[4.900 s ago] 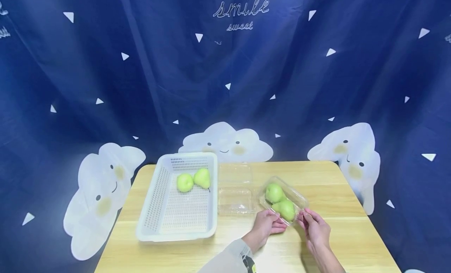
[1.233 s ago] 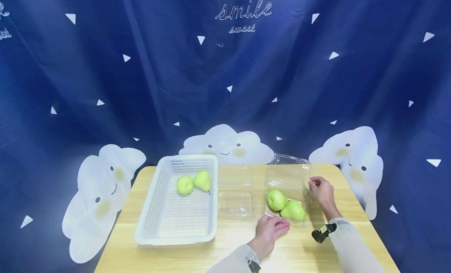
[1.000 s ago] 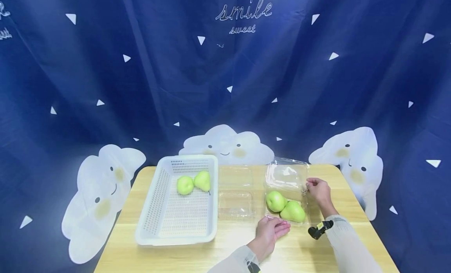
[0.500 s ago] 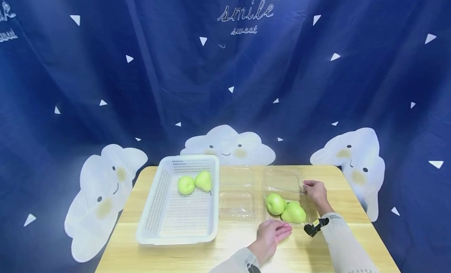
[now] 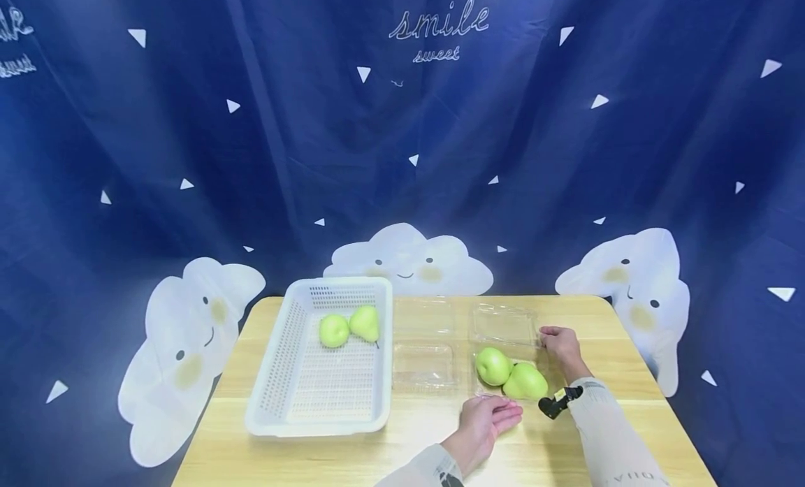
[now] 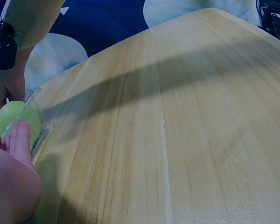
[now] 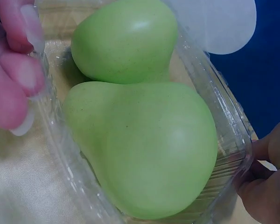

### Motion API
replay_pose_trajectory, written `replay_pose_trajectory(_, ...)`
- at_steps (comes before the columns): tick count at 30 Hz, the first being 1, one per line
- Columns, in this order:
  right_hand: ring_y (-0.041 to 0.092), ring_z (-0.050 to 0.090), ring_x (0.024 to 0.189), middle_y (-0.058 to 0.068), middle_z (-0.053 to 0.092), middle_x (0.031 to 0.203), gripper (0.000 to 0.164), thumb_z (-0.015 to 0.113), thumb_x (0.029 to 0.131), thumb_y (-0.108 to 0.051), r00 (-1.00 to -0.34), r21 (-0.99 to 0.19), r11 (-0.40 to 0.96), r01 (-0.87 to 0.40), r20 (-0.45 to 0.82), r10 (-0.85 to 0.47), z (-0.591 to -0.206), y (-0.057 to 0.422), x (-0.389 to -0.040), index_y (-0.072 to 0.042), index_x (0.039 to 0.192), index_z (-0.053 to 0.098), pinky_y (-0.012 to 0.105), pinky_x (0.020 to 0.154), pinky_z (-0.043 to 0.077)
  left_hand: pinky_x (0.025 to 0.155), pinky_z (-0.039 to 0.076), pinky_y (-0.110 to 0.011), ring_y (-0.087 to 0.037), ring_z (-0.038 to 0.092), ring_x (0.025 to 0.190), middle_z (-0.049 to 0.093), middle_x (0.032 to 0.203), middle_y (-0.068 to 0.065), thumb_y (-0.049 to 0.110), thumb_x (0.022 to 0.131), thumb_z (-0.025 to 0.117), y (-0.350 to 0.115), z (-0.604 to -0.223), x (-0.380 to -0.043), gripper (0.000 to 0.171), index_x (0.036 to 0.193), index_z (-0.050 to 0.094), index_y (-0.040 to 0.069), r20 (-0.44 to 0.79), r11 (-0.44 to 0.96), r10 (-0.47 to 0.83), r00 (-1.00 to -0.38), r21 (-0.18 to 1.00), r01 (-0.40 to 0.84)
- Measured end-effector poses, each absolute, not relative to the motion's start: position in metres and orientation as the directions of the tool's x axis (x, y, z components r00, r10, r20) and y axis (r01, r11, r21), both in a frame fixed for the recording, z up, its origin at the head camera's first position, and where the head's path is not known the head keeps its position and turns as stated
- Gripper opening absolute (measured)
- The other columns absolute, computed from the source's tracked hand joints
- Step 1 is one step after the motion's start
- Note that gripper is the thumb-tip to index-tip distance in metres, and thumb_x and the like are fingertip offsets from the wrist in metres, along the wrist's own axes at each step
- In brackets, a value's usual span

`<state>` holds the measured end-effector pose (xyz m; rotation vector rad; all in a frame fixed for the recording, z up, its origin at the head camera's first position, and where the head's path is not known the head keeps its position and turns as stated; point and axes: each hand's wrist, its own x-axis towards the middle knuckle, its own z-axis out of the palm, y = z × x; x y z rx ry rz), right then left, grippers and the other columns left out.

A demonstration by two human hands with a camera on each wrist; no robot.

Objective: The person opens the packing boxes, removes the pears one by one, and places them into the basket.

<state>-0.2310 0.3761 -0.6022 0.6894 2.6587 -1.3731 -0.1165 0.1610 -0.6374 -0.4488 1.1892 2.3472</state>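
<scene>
A clear plastic clamshell container [image 5: 481, 389] holds two green pears [image 5: 525, 381], side by side. Its lid [image 5: 505, 324] is folded back on the far side. At the near rim my left hand [image 5: 481, 427] pinches the edge between thumb and fingertips, the other fingers extended. My right hand [image 5: 562, 346] has its fingers bent at the container's right side, by the joint between lid and base. In the right wrist view, my right thumb and fingers [image 7: 263, 168] grip a base corner, and the left fingertips [image 7: 30, 77] meet the opposite rim. The left wrist view shows one pear [image 6: 18, 119] behind the left fingers.
To the left stands a white perforated basket [image 5: 264, 375] with two more green fruits [image 5: 334, 330]. Between basket and hands lies another clear clamshell container [image 5: 424, 365], opened flat. All rest on a wooden table [image 5: 629, 417], with a blue cloud-print curtain [image 5: 402, 124] behind.
The container was closed and angled 4.9 seconds ago; it now sits squarer with its raised lid lowered backward. My right hand has moved slightly left and down recently; the left has stayed put.
</scene>
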Motion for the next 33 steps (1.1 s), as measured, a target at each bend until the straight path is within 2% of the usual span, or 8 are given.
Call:
replay_pose_trajectory(9,0.037,0.065,0.112,0.031,0.069,0.126,0.038,0.055,0.1,-0.01,-0.88,-0.761,0.473,0.443,-0.269,0.392,-0.602,0.373,-0.229,0.014,0.128,0.064,0.015,0.072,0.046,0.094,0.065,-0.048,-0.045,0.073,0.109,0.073,0.106,-0.03,0.0,0.092,0.065,0.162,-0.639,-0.116,0.025,0.112,0.063,-0.014,-0.486,-0.509,0.257,-0.835,0.666,-0.545)
replay_pose_trajectory(12,0.034,0.066,0.111,0.031,0.068,0.128,0.038,0.053,0.102,-0.011,-0.883,-0.776,0.457,0.434,-0.266,0.387,-0.6,0.371,-0.229,0.014,0.129,0.063,0.018,0.076,0.053,0.094,0.065,-0.048,-0.045,0.074,0.108,0.073,0.106,-0.03,0.001,0.092,0.064,0.163,-0.639,-0.116,0.023,0.111,0.063,-0.014,-0.489,-0.513,0.249,-0.836,0.665,-0.542)
replay_pose_trajectory(16,0.04,0.066,0.116,0.034,0.063,0.133,0.04,0.051,0.104,-0.011,-0.897,-0.782,0.47,0.41,-0.251,0.365,-0.597,0.368,-0.223,0.015,0.132,0.06,0.033,0.09,0.061,0.095,0.064,-0.048,-0.045,0.073,0.109,0.072,0.109,-0.033,0.001,0.094,0.063,0.164,-0.638,-0.116,0.022,0.11,0.062,-0.014,-0.489,-0.519,0.242,-0.838,0.665,-0.538)
replay_pose_trajectory(20,0.046,0.064,0.12,0.036,0.062,0.133,0.041,0.049,0.105,-0.013,-0.91,-0.773,0.507,0.381,-0.216,0.355,-0.599,0.367,-0.214,0.015,0.134,0.058,0.045,0.098,0.06,0.095,0.064,-0.047,-0.045,0.073,0.11,0.072,0.11,-0.033,0.0,0.094,0.062,0.164,-0.638,-0.116,0.025,0.113,0.062,-0.015,-0.494,-0.52,0.24,-0.836,0.662,-0.541)
replay_pose_trajectory(24,0.046,0.065,0.118,0.036,0.062,0.133,0.041,0.05,0.106,-0.014,-0.922,-0.764,0.542,0.35,-0.18,0.342,-0.601,0.366,-0.207,0.014,0.135,0.057,0.046,0.096,0.061,0.095,0.064,-0.047,-0.044,0.074,0.109,0.073,0.108,-0.031,0.001,0.093,0.063,0.165,-0.639,-0.116,0.027,0.114,0.062,-0.015,-0.503,-0.515,0.228,-0.834,0.665,-0.542)
replay_pose_trajectory(29,0.048,0.063,0.122,0.036,0.062,0.134,0.042,0.05,0.106,-0.014,-0.933,-0.746,0.584,0.321,-0.146,0.328,-0.598,0.367,-0.196,0.013,0.137,0.057,0.053,0.101,0.058,0.094,0.065,-0.047,-0.043,0.075,0.107,0.074,0.105,-0.028,0.002,0.093,0.065,0.166,-0.641,-0.116,0.026,0.114,0.062,-0.014,-0.508,-0.514,0.224,-0.832,0.664,-0.543)
replay_pose_trajectory(33,0.048,0.065,0.116,0.036,0.065,0.129,0.039,0.052,0.105,-0.012,-0.945,-0.728,0.624,0.285,-0.104,0.31,-0.598,0.369,-0.183,0.013,0.134,0.06,0.048,0.093,0.061,0.093,0.065,-0.047,-0.043,0.075,0.106,0.075,0.103,-0.028,0.001,0.091,0.066,0.166,-0.639,-0.115,0.026,0.112,0.063,-0.014,-0.507,-0.514,0.218,-0.834,0.666,-0.54)
